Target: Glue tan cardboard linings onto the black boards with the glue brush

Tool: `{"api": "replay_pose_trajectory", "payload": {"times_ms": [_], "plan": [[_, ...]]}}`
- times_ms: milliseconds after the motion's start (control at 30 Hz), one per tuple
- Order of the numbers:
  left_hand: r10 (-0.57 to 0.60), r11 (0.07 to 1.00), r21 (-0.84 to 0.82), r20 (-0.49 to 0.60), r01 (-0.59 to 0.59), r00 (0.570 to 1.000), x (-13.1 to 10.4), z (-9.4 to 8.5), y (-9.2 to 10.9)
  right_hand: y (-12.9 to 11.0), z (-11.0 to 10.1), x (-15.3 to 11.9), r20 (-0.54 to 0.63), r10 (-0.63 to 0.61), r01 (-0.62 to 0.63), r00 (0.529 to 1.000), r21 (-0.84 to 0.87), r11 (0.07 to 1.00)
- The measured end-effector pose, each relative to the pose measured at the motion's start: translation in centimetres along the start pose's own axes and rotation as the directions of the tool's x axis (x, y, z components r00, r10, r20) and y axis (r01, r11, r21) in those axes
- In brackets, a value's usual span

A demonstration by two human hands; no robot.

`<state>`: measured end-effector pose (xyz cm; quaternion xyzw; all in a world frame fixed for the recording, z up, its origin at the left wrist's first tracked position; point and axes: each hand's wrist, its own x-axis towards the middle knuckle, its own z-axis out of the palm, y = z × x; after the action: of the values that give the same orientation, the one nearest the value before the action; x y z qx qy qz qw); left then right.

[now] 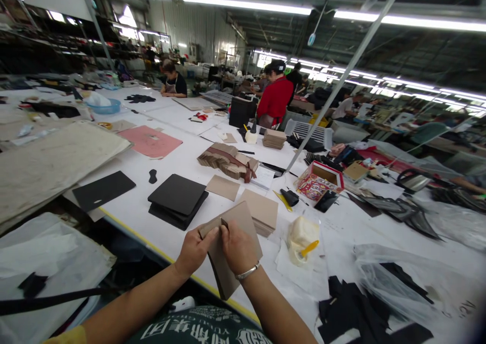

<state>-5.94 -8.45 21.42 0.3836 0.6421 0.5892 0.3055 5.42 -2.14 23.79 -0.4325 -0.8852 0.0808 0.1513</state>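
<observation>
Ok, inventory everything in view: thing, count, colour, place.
Worktop: one, white, centre
Held panels: count unclear, taupe, front centre
Panel stack: one, taupe, just behind them
Flat sheet: one, taupe, left of panel stack
Long pile: one, taupe, mid-worktop
Square stack: one, black, left of held panels
Oblong panel: one, black, left of square stack
Large sheet: one, pink, beyond square stack
Tub: one, whitish, right of held panels
Brush: one, yellow-handled, at tub
Box: one, red patterned, beyond tub
Basin: one, blue, far left
Scraps: several, black, near right
Bag: one, clear, beside scraps
People: at least two, red and dark clothing, background
Further back: too cluttered to count
Left hand: one, bare, gripping held panels
Right hand: one, bare, gripping held panels
</observation>
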Motion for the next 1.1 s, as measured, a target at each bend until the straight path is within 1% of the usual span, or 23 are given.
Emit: {"api": "replay_pose_trajectory", "payload": {"times_ms": [67, 133, 200, 267, 333, 433, 500, 533, 667, 767, 833, 933, 1000, 1033, 1100], "plan": [[0.038, 0.999, 0.036, 0.006, -0.038, 0.999, 0.0, -0.2, 0.0, 0.1, 0.4, 0.1, -0.001, 0.005, -0.005, 1.000, 0.081, 0.997], [0.068, 0.995, 0.066, 0.008, -0.068, 0.998, 0.1, -0.3, 0.0, 0.2, 0.9, 0.4, 0.022, 0.001, -0.005, 1.000, 0.206, 0.979], [0.070, 0.995, 0.067, 0.004, -0.071, 0.998, 0.3, -0.4, 0.0, 0.4, 1.3, 0.6, 0.052, -0.011, -0.006, 0.999, 0.327, 0.945], [0.048, 0.998, 0.041, -0.002, -0.048, 0.999, 0.4, -0.5, 0.0, 0.4, 1.6, 0.8, 0.061, -0.021, -0.004, 0.998, 0.380, 0.925], [0.019, 1.000, 0.014, 0.006, -0.020, 1.000, 0.6, -0.7, 0.0, 0.4, 1.7, 0.8, 0.036, -0.015, 0.003, 0.999, 0.335, 0.942], [0.008, 0.999, -0.048, 0.024, -0.006, 1.000, 0.7, -1.0, 0.0, 0.2, 1.5, 0.7, -0.008, -0.030, 0.031, 1.000, 0.148, 0.989], [0.002, 0.995, -0.101, 0.032, 0.001, 0.999, 0.8, -1.2, 0.0, 0.1, 1.3, 0.6, -0.020, -0.059, 0.059, 0.998, 0.035, 0.998], [-0.005, 0.992, -0.125, 0.039, 0.010, 0.999, 0.8, -1.3, 0.0, 0.1, 1.2, 0.7, -0.023, -0.073, 0.073, 0.997, 0.006, 0.997], [-0.051, 0.984, -0.169, 0.060, 0.061, 0.997, 1.0, -1.4, 0.1, 0.0, 1.3, 1.0, -0.021, -0.068, 0.068, 0.997, -0.009, 0.998], [-0.078, 0.981, -0.175, 0.015, 0.080, 0.997, 1.2, -1.4, 0.0, -0.1, 1.7, 1.3, 0.001, -0.070, 0.070, 0.998, -0.016, 0.997], [-0.085, 0.979, -0.190, -0.028, 0.078, 0.996, 1.2, -1.5, 0.0, -0.2, 1.8, 1.3, -0.011, -0.115, 0.115, 0.993, -0.045, 0.992], [-0.052, 0.980, -0.195, -0.062, 0.039, 0.997, 1.0, -2.0, 0.7, -0.5, 1.7, 1.3, -0.092, -0.220, 0.209, 0.971, -0.113, 0.971], [0.009, 0.987, -0.159, -0.066, -0.020, 0.998, 1.1, -2.5, 1.5, -0.5, 1.6, 1.8, -0.145, -0.260, 0.243, 0.955, -0.125, 0.962], [0.051, 0.989, -0.133, -0.073, -0.060, 0.996, 1.3, -2.8, 1.9, -0.5, 1.7, 2.3, -0.160, -0.270, 0.257, 0.949, -0.097, 0.961], [0.142, 0.985, -0.081, -0.089, -0.150, 0.986, 1.6, -3.5, 2.9, -0.7, 1.8, 3.4, -0.145, -0.277, 0.285, 0.950, 0.037, 0.958]]}}
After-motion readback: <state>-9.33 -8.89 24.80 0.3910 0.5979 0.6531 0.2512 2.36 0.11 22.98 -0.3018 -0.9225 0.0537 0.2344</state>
